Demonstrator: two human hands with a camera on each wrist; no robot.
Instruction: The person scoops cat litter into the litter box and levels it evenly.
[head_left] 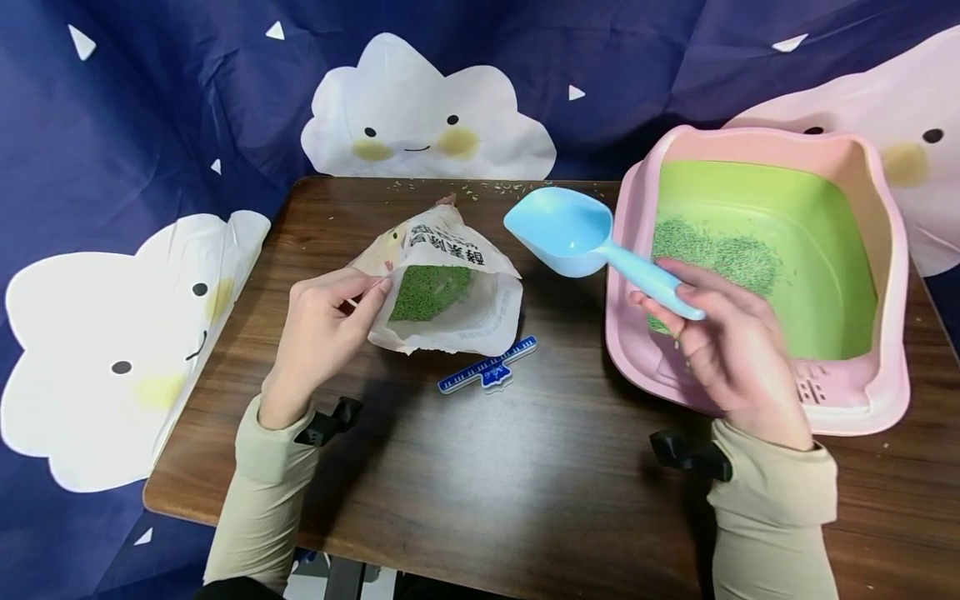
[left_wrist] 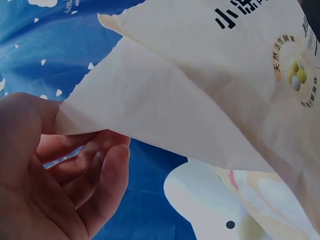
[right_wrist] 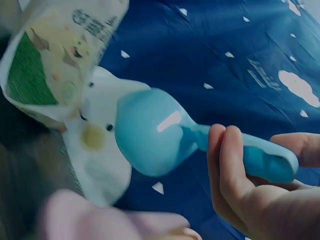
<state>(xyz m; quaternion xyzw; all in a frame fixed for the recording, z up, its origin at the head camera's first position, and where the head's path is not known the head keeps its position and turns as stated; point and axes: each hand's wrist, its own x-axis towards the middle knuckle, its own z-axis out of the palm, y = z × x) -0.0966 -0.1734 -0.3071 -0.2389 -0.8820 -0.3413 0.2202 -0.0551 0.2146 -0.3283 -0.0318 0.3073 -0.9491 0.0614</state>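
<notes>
My left hand [head_left: 322, 325] pinches the torn top edge of a white printed paper bag [head_left: 504, 302], thumb against fingers. Green pellets [head_left: 429, 293] show through the bag's open mouth, which faces me. In the left wrist view the pinched corner of the bag [left_wrist: 125, 90] is pulled out flat. My right hand [head_left: 738, 350] grips the handle of a light blue scoop [head_left: 558, 229], its bowl pointing left between the bag and the litter box. No pellets show in the bowl. The right wrist view shows the underside of the scoop [right_wrist: 152, 132], with my fingers [right_wrist: 231, 160] around the handle.
A pink litter box [head_left: 626, 333] with a green inside stands at the right, a heap of green pellets [head_left: 720, 254] on its floor. A blue bag clip [head_left: 487, 367] lies in front of the bag. Loose pellets are scattered along the table's [head_left: 480, 500] back edge.
</notes>
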